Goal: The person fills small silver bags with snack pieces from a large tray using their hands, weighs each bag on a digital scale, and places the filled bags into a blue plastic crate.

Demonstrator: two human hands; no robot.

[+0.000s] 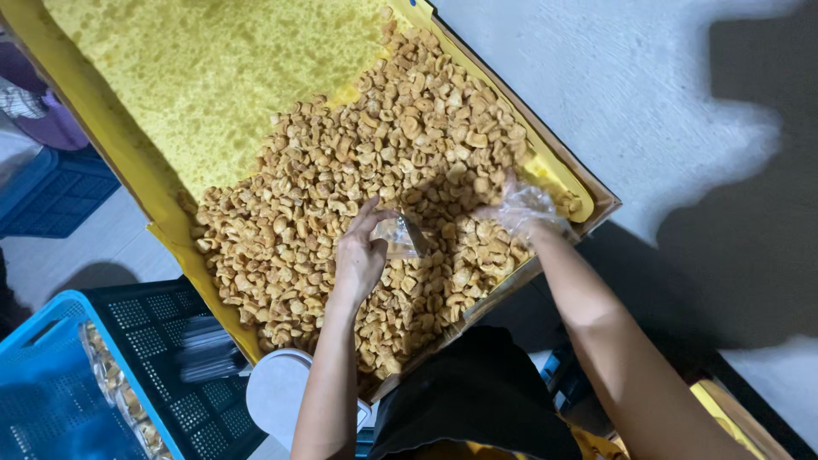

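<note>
1. Step in hand, as judged: filling a small clear bag [399,236] with fried snack pieces [375,187] from the yellow-lined tray [136,162].
2. The left hand [358,255] pinches the bag's edge, fingers together.
3. The right hand [521,207], wearing a plastic glove, rests curled on the pieces; its grip cannot be told.
4. The bag lies over the heap, its long axis toward the right hand.
5. The next move calls for a steady, open mouth.

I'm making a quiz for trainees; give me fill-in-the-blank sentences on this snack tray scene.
1. The snacks lie on ____ paper.
2. The right hand wears a clear ____.
3. The left hand holds a small clear ____.
4. The crate at lower left is ____.

Missing: yellow; glove; bag; blue
</note>
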